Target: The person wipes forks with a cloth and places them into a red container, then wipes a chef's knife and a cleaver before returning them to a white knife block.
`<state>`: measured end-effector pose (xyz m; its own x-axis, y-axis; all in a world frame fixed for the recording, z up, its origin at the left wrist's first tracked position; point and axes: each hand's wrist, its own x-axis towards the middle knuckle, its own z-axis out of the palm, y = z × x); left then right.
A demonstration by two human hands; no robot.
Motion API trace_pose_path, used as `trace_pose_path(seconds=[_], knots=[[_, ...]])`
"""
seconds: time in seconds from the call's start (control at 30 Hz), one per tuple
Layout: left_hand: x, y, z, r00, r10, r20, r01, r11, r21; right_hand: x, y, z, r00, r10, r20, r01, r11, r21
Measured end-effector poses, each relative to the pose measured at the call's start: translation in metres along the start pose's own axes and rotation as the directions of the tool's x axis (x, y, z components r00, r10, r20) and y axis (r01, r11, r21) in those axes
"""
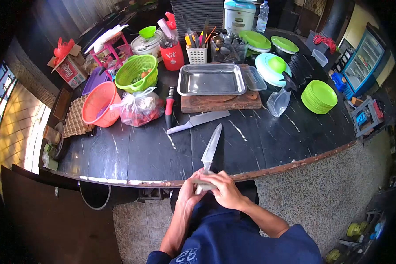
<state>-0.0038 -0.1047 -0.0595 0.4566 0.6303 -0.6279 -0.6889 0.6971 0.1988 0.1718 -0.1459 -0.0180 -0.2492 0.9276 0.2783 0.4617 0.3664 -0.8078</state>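
A kitchen knife [212,145] points away from me, its blade over the table's front edge and its handle end running in between my hands. My left hand [189,190] is closed around the handle end, which is mostly hidden. Against it, my right hand [226,189] is closed on a pale, cloth-like piece [204,186] bunched between the two hands. Beyond the blade lies a cleaver [209,118] with a light purple handle. A red-and-black-handled tool [169,108] rests left of the cleaver.
A steel tray [212,80] sits on a wooden cutting board [189,104]. To the left are a bag of red items [141,108], a coral basin [102,99] and a green colander [130,70]. Green plates [319,97] and a spray bottle [279,102] stand right.
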Motion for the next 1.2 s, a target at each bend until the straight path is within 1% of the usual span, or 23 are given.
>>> trace_pose_path(seconds=[0.07, 0.13, 0.17, 0.2, 0.27, 0.33, 0.37, 0.4, 0.47, 0.57, 0.6, 0.63, 0.67, 0.7, 0.8, 0.83, 0.9, 0.93, 1.0, 1.07, 1.1, 1.13, 1.2], knots=[[0.001, -0.005, 0.004, 0.997, 0.078, 0.024, -0.080, 0.993, 0.086, -0.004, 0.004, -0.009, 0.999, 0.017, 0.045, -0.021, 0.996, 0.085], [-0.001, -0.004, 0.000, 0.994, 0.088, 0.065, -0.097, 0.985, 0.140, -0.008, 0.011, -0.024, 0.974, 0.130, 0.185, -0.181, 0.939, 0.294], [-0.003, -0.003, -0.003, 0.979, 0.153, 0.131, -0.179, 0.959, 0.218, -0.008, 0.012, -0.035, 0.955, 0.240, 0.174, -0.283, 0.911, 0.299], [-0.007, -0.002, 0.002, 0.957, 0.212, 0.200, -0.264, 0.920, 0.289, -0.010, 0.031, -0.034, 0.972, 0.233, 0.036, -0.232, 0.920, 0.317], [-0.014, 0.001, 0.014, 0.940, 0.292, 0.178, -0.335, 0.890, 0.309, -0.001, 0.058, -0.045, 0.948, 0.271, -0.166, -0.228, 0.944, 0.239], [-0.016, 0.004, 0.022, 0.872, 0.450, 0.192, -0.485, 0.738, 0.470, 0.025, 0.047, -0.069, 0.963, 0.141, -0.229, -0.176, 0.974, -0.142], [-0.013, 0.006, 0.022, 0.862, 0.447, 0.238, -0.506, 0.744, 0.436, 0.030, 0.061, -0.070, 0.966, 0.126, -0.227, -0.167, 0.971, -0.170], [-0.012, 0.008, 0.026, 0.859, 0.451, 0.242, -0.511, 0.742, 0.434, 0.040, 0.066, -0.074, 0.980, 0.067, -0.188, -0.118, 0.954, -0.277], [-0.010, 0.011, 0.036, 0.817, 0.485, 0.312, -0.575, 0.640, 0.510, 0.051, 0.068, -0.077, 0.992, 0.080, -0.102, -0.123, 0.832, -0.541], [-0.006, 0.012, 0.052, 0.769, 0.537, 0.346, -0.628, 0.538, 0.562, 0.076, 0.058, -0.085, 0.991, -0.101, -0.087, 0.024, 0.777, -0.629], [-0.003, 0.012, 0.056, 0.746, 0.547, 0.380, -0.655, 0.498, 0.569, 0.085, 0.053, -0.088, 0.990, -0.107, -0.089, 0.027, 0.776, -0.631], [0.000, 0.012, 0.060, 0.726, 0.553, 0.408, -0.677, 0.474, 0.562, 0.097, 0.048, -0.091, 0.997, 0.066, -0.045, -0.068, 0.997, -0.030], [0.004, 0.014, 0.065, 0.722, 0.553, 0.416, -0.683, 0.471, 0.559, 0.109, 0.040, -0.096, 0.980, 0.173, 0.097, -0.197, 0.797, 0.572], [0.008, 0.015, 0.069, 0.705, 0.559, 0.437, -0.695, 0.424, 0.580, 0.121, 0.019, -0.106, 0.974, 0.175, 0.141, -0.224, 0.724, 0.652], [0.019, 0.027, 0.085, 0.676, 0.560, 0.479, -0.717, 0.350, 0.603, 0.153, 0.007, -0.121, 0.988, 0.153, 0.026, -0.145, 0.845, 0.515], [0.029, 0.032, 0.087, 0.626, 0.586, 0.514, -0.747, 0.261, 0.612, 0.164, 0.014, -0.126, 0.984, 0.175, 0.021, -0.164, 0.872, 0.461], [0.043, 0.045, 0.098, 0.494, 0.672, 0.552, -0.774, 0.052, 0.631, 0.190, 0.020, -0.132, 0.994, 0.097, -0.057, -0.066, 0.911, 0.407], [0.047, 0.048, 0.105, 0.444, 0.765, 0.467, -0.767, 0.054, 0.640, 0.204, 0.024, -0.139, 0.994, 0.071, -0.077, -0.042, 0.943, 0.331], [0.070, 0.061, 0.100, 0.247, 0.824, 0.510, -0.656, -0.245, 0.714, 0.233, 0.002, -0.161, 0.986, 0.038, -0.165, 0.004, 0.969, 0.247], [0.101, 0.064, 0.078, 0.176, 0.792, 0.585, -0.539, -0.420, 0.730, 0.283, 0.037, -0.177, 0.948, -0.048, -0.313, 0.095, 0.986, 0.138], [0.119, 0.065, 0.061, 0.265, 0.772, 0.578, -0.535, -0.381, 0.754, 0.303, 0.035, -0.187, 0.926, -0.086, -0.367, 0.140, 0.983, 0.122], [0.118, 0.059, 0.060, 0.371, 0.779, 0.505, -0.565, -0.242, 0.789, 0.324, 0.033, -0.197, 0.901, -0.126, -0.416, 0.184, 0.977, 0.104], [0.132, 0.057, 0.045, 0.330, 0.749, 0.575, -0.457, -0.407, 0.791, 0.370, 0.052, -0.219, 0.862, -0.164, -0.479, 0.164, 0.986, -0.043]])
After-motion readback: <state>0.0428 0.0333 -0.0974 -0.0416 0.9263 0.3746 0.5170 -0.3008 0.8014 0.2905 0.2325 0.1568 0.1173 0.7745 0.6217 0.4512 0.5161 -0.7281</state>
